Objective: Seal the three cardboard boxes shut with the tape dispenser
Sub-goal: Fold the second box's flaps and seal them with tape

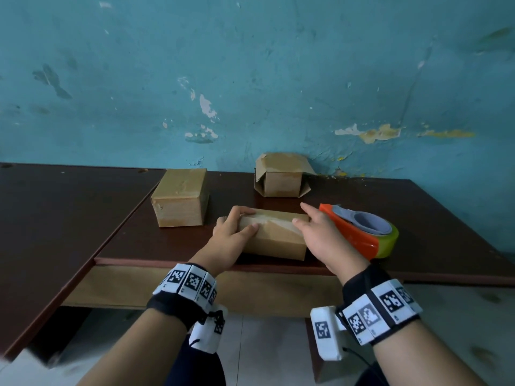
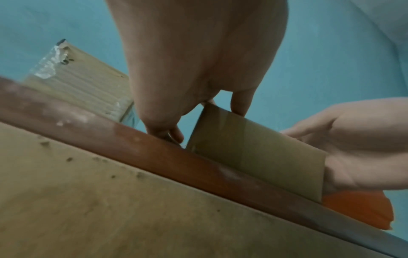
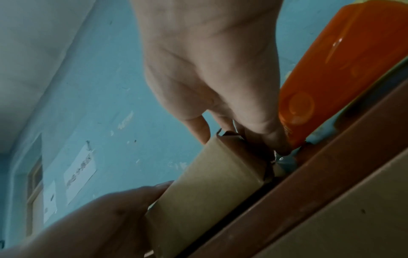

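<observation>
We are holding a small cardboard box (image 1: 274,236) at the front edge of the table (image 1: 69,218), one hand at each end. Our left hand (image 1: 232,235) is gripping the left end, fingers curled over the top and thumb lying along the near side. Our right hand (image 1: 324,236) is resting against the right end, fingers fairly straight and lying on the box's top. The tape dispenser (image 1: 362,232), orange with a greenish roll, is lying on the table just beside our right hand, toward the right edge. A second box (image 1: 181,201) is sitting closed further back on the left, and a third box (image 1: 281,176) with loose flaps is standing at the back edge against the blue wall (image 1: 250,65).
</observation>
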A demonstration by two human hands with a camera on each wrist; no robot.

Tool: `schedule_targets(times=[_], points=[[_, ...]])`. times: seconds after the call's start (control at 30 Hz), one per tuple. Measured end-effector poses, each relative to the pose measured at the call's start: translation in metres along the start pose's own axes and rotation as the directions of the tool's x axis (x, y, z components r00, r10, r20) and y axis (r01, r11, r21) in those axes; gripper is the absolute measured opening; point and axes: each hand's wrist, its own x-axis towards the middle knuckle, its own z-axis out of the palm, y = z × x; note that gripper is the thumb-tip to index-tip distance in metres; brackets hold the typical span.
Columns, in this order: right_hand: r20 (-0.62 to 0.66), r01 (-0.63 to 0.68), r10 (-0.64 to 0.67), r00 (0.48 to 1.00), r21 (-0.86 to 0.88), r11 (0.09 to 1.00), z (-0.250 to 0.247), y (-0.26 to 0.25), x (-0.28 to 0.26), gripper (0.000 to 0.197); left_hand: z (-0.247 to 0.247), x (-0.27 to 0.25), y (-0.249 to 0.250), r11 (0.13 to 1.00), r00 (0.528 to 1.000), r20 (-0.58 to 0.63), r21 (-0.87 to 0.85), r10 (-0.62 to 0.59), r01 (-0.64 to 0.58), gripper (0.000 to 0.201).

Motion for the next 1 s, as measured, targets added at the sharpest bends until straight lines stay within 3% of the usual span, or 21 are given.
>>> schedule_targets(times=[0.2, 0.37, 0.57, 0.7, 0.73, 0.8, 0.87, 0.93, 1.0], points=[[-0.042, -0.057, 0.058, 0.997, 0.036, 0.998, 0.008, 0.012, -0.007, 0.066, 0.013, -0.001, -0.001, 0.999, 0.999, -0.044, -0.035, 0.012, -0.014, 0.018], [-0.058, -0.021, 0.021, 0.998, 0.011, 1.000, 0.010, 0.020, -0.010, 0.062, 0.020, 0.001, 0.003, 0.999, 0.996, -0.085, 0.032, -0.013, 0.015, 0.020], [-0.008, 0.079, -0.080, 0.997, -0.123, 0.989, -0.004, 0.017, -0.013, 0.052, 0.017, 0.000, 0.001, 0.997, 0.998, -0.027, 0.063, 0.049, -0.047, 0.035], [-0.050, 0.167, -0.165, 0.985, 0.040, 0.985, -0.034, 0.012, -0.002, 0.040, 0.010, 0.007, -0.002, 0.998, 0.998, -0.004, 0.011, 0.062, -0.062, 0.034], [-0.121, 0.201, -0.198, 0.973, 0.012, 0.979, -0.045, 0.013, 0.000, 0.037, 0.011, 0.007, -0.004, 0.998, 0.998, -0.011, 0.005, 0.059, -0.059, 0.034], [-0.278, 0.205, -0.266, 0.923, -0.230, 0.951, -0.065, 0.015, -0.001, 0.033, 0.015, 0.008, -0.007, 0.998, 0.998, -0.038, -0.007, 0.055, -0.055, 0.032], [-0.395, 0.075, -0.302, 0.868, -0.497, 0.864, -0.080, 0.021, -0.007, 0.025, 0.018, 0.008, -0.012, 0.998, 0.996, -0.060, -0.020, 0.063, -0.064, 0.031], [-0.428, -0.140, -0.198, 0.882, -0.637, 0.758, -0.084, 0.026, -0.014, 0.033, 0.020, 0.008, -0.016, 0.998, 0.996, -0.065, -0.017, 0.065, -0.066, 0.031], [-0.342, -0.209, -0.072, 0.937, -0.713, 0.669, -0.082, 0.035, -0.020, 0.048, 0.020, 0.010, -0.018, 0.997, 0.995, -0.069, -0.020, 0.077, -0.079, 0.030]])
